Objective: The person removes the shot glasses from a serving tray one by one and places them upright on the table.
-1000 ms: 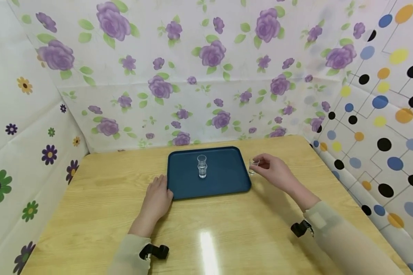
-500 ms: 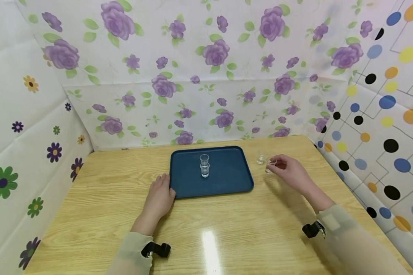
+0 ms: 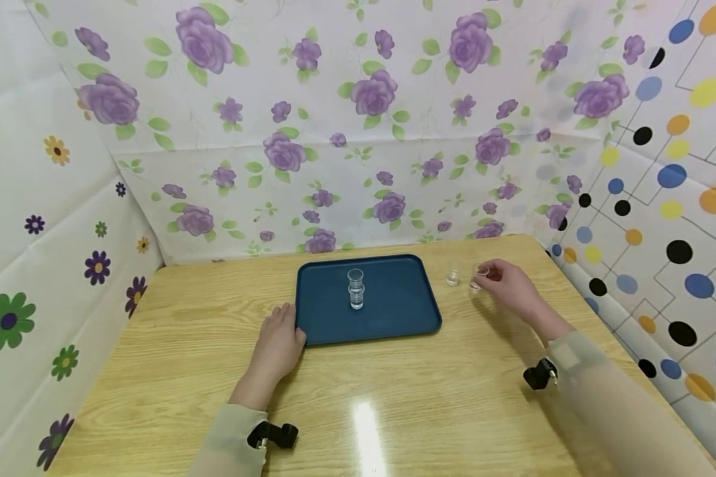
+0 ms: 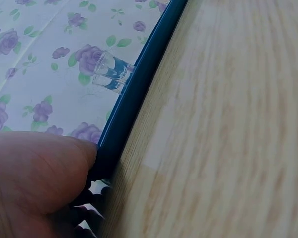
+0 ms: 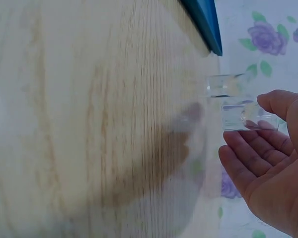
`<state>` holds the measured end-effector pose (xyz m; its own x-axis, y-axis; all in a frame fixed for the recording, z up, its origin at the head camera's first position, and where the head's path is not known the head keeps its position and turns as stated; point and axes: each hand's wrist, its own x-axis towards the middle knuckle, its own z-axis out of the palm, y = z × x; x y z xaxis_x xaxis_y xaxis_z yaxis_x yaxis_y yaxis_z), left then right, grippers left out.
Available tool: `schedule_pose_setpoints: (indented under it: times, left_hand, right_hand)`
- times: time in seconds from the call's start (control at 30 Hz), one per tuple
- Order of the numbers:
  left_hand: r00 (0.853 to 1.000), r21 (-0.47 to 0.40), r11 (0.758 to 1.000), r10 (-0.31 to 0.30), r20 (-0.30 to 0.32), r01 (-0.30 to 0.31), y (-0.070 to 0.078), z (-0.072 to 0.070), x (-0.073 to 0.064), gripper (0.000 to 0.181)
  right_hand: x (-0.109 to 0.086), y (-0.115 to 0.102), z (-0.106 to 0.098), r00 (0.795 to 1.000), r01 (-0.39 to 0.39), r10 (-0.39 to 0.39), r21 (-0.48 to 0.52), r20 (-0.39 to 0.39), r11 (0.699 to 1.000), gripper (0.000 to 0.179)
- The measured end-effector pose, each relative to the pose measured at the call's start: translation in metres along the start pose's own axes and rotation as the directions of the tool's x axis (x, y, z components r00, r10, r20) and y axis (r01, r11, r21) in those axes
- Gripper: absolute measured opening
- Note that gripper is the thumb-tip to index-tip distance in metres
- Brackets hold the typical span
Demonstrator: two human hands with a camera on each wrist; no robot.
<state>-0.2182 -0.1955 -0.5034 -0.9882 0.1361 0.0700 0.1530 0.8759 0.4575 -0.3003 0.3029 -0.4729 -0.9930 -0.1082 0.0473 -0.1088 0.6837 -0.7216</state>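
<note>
My left hand holds the front left corner of a dark blue tray, its thumb right at the rim in the left wrist view. Two clear shot glasses stand on the tray, a rear glass partly hidden behind a front glass. To the tray's right, my right hand pinches another shot glass between thumb and fingers, upright and close over the table. Beside it on the table stands one more shot glass, a little to the left.
The light wooden table ends at a floral cloth behind the tray. A dotted cloth closes off the right side and a flowered cloth the left.
My right hand has moved right and slightly back from the tray's edge with its shot glass, so the glass on the table now shows. The left hand has stayed at the tray.
</note>
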Motion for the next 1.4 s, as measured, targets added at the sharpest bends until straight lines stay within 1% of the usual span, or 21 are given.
schedule_pose_setpoints:
  times: [0.17, 0.33, 0.53, 0.7, 0.9, 1.13, 1.3, 1.4]
  left_hand:
    - [1.000, 0.006, 1.000, 0.003, -0.001, -0.003, 0.000, 0.000, 0.000, 0.058]
    - [1.000, 0.008, 1.000, 0.000, -0.001, 0.000, -0.001, 0.002, 0.000, 0.058]
    - [1.000, 0.007, 1.000, -0.011, 0.003, 0.011, -0.003, 0.004, 0.001, 0.059]
    - [1.000, 0.008, 1.000, -0.010, 0.007, 0.010, -0.003, 0.004, 0.001, 0.059]
    - [1.000, 0.003, 1.000, -0.001, -0.010, 0.001, -0.002, 0.004, 0.000, 0.058]
    - [0.998, -0.011, 0.999, 0.032, -0.048, -0.033, -0.003, 0.005, 0.000, 0.057]
    - [1.000, -0.001, 1.000, 0.012, -0.029, -0.012, -0.001, 0.003, -0.002, 0.057]
    - [1.000, 0.005, 1.000, 0.006, -0.020, -0.005, -0.001, 0.004, -0.001, 0.057]
  right_hand:
    - [0.009, 0.004, 0.002, 1.000, -0.020, 0.020, 0.006, 0.018, 1.000, 0.048]
    - [0.016, 0.006, 0.004, 0.999, -0.034, 0.033, 0.020, 0.034, 0.999, 0.050]
    - [0.022, 0.008, 0.010, 0.999, -0.042, 0.042, 0.020, 0.021, 0.999, 0.050]
    - [0.024, 0.011, 0.013, 0.999, -0.048, 0.048, 0.022, 0.027, 0.999, 0.052]
    - [0.026, 0.011, 0.014, 0.998, -0.050, 0.049, 0.033, 0.032, 0.998, 0.054]
    - [0.026, 0.007, 0.016, 1.000, -0.028, 0.027, 0.031, 0.016, 0.999, 0.052]
    - [0.026, 0.005, 0.018, 0.999, -0.030, 0.029, 0.035, 0.014, 0.999, 0.053]
    - [0.025, 0.005, 0.017, 0.999, -0.027, 0.026, 0.053, 0.027, 0.998, 0.060]
